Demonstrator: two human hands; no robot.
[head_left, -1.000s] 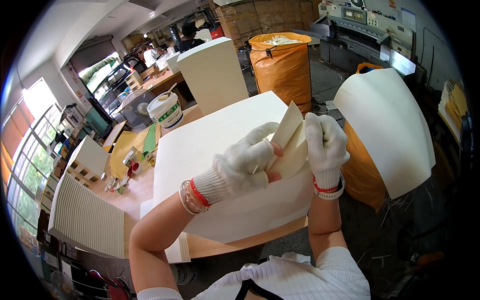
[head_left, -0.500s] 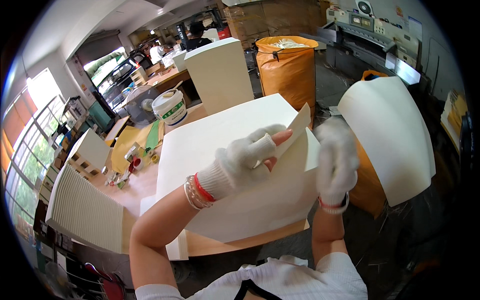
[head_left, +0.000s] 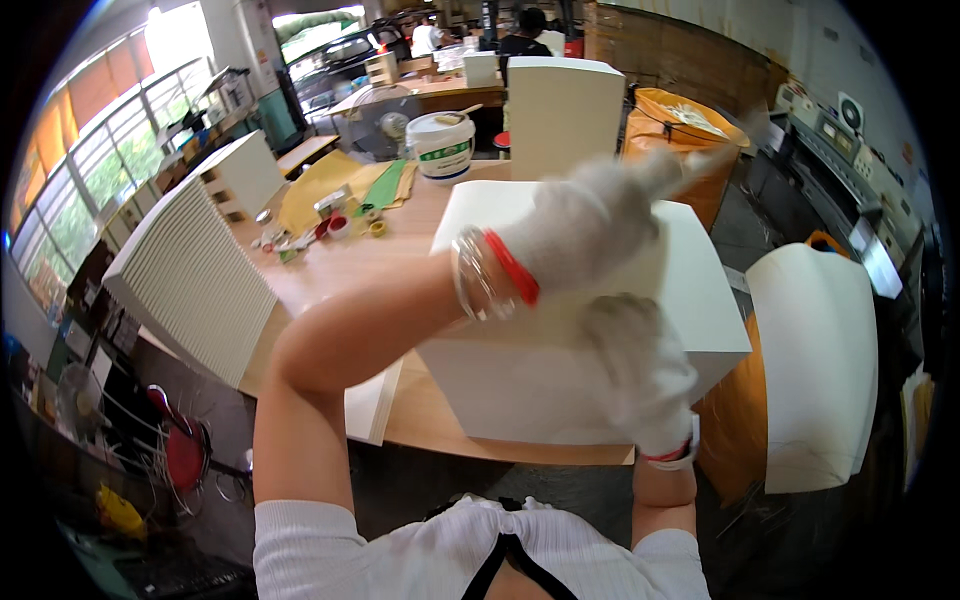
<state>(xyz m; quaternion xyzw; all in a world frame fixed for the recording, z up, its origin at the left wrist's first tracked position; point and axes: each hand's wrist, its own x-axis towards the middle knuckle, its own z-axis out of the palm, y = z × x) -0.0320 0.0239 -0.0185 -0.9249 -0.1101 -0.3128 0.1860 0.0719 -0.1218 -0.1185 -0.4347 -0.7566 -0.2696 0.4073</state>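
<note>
A large block of white sheets (head_left: 700,270) sits on the wooden table in front of me, its front face toward me. My left hand (head_left: 595,220), in a white glove with bare fingertips, reaches across the block's top toward the far right. Motion smears its fingers. A thin pale strip (head_left: 715,160) shows as a faint streak at their tips; whether they grip it I cannot tell. My right hand (head_left: 645,370), also gloved, is at the block's near side, below the left. Its fingers are blurred too, and their grip is unclear.
A ridged white stack (head_left: 190,280) leans at the left. Behind the block are a white tub (head_left: 440,147) and a tall white block (head_left: 565,115). An orange bag (head_left: 670,125) stands far right, and curved white sheets (head_left: 815,370) at right. Another person (head_left: 525,42) is in the background.
My left hand has swung up and away to the right from the lifted flap. The flap no longer stands up. My right hand has moved down against the block. The view has turned left.
</note>
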